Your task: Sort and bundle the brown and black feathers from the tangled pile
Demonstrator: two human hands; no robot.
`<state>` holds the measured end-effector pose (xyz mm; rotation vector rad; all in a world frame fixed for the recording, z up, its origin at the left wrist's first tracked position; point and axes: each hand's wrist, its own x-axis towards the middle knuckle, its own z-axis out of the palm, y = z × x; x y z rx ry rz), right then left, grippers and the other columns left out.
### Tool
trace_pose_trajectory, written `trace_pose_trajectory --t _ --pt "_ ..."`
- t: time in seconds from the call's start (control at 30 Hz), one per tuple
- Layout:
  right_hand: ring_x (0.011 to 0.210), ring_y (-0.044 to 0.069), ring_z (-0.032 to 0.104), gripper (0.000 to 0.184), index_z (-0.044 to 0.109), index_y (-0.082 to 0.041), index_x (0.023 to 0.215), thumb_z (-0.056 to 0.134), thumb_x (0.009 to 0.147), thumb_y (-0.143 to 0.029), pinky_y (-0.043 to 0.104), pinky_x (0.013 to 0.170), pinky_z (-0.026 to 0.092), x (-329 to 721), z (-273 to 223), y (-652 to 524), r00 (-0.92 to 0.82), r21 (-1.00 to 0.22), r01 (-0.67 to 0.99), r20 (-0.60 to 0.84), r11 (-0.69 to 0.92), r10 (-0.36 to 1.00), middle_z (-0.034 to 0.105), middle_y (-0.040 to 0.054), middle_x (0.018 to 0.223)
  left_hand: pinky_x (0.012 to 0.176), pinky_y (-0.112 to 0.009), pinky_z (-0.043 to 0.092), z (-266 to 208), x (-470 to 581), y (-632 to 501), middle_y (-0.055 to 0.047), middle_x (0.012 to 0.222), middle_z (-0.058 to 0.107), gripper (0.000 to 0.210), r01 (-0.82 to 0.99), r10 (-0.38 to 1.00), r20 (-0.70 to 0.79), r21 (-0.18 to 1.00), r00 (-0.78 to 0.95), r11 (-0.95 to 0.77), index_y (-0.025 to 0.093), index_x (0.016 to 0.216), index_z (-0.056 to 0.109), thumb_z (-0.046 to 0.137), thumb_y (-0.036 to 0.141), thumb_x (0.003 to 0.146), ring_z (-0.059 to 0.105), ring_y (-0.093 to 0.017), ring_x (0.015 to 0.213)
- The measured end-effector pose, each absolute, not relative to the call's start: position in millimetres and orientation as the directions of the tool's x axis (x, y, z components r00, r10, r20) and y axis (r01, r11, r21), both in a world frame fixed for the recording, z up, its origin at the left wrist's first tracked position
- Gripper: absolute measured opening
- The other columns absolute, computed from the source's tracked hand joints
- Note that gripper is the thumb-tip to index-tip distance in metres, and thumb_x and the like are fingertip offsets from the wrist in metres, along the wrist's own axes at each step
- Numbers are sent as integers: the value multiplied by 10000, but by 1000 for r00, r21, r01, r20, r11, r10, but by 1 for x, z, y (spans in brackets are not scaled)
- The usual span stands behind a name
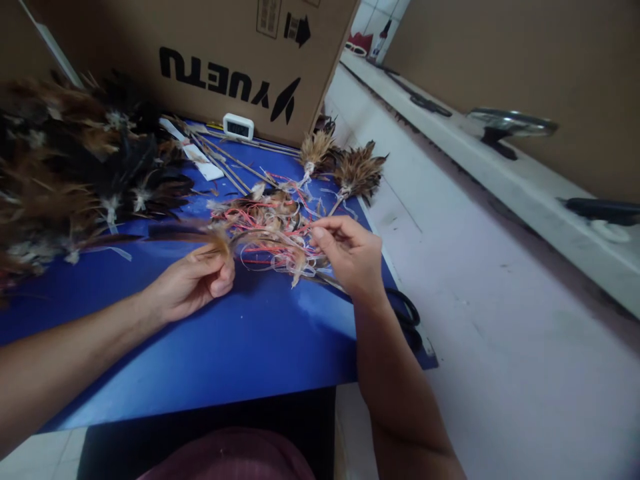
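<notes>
My left hand (207, 273) is closed on long brown feathers (175, 233) that point left, with a tan fluffy part above the fingers. A thin curved strand runs from there toward my right hand (350, 253). My right thumb and forefinger are pinched together at its far end; what lies between them is too small to make out. Under and behind both hands lies a tangled heap of pink and clear strings (270, 220) mixed with feather bits. Black-handled scissors (407, 310) rest beside my right wrist, partly hidden by it.
Dark and brown feather bundles (100, 160) pile up at left. Two tan feather bundles (357, 170) lie at the back right. Thin sticks (220, 160) and a small white digital clock (239, 127) sit before a cardboard box (215, 40). A wall ledge (500, 167) edges the right.
</notes>
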<state>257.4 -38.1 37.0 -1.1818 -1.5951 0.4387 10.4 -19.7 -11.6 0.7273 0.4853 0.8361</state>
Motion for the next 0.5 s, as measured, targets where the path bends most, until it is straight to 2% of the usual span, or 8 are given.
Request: trace_pose_trajectory --t 0.1,0.23,0.37,0.5 --pt "647 92 592 87 694 -188 853 611 849 -214 226 632 466 270 39 -36 -29 -694 594 488 407 873 684 -13 757 427 -158 410 -12 10 -19 0 559 580 229 -498 806 -118 732 581 466 103 664 588 786 208 714 492 -58 442" --pt "661 96 587 107 703 -189 824 605 833 -147 226 656 440 281 39 -36 -211 -572 718 363 396 907 690 -12 756 421 -159 406 -13 11 -17 1 557 573 220 -502 827 -124 742 549 444 104 636 592 784 185 706 485 -57 435" --pt "809 132 609 208 705 -192 835 570 799 -37 256 777 444 283 36 -36 -389 -457 760 252 463 886 698 14 843 419 -156 393 -14 12 -16 8 551 560 196 -501 843 -128 754 522 425 115 630 601 767 174 717 473 -54 428" --pt "897 164 580 232 691 -172 914 515 839 -41 304 862 436 279 33 -35 -467 -379 753 269 538 842 680 51 908 419 -159 384 -13 11 -15 12 551 555 179 -488 838 -149 754 525 440 134 664 604 756 197 734 464 -60 430"
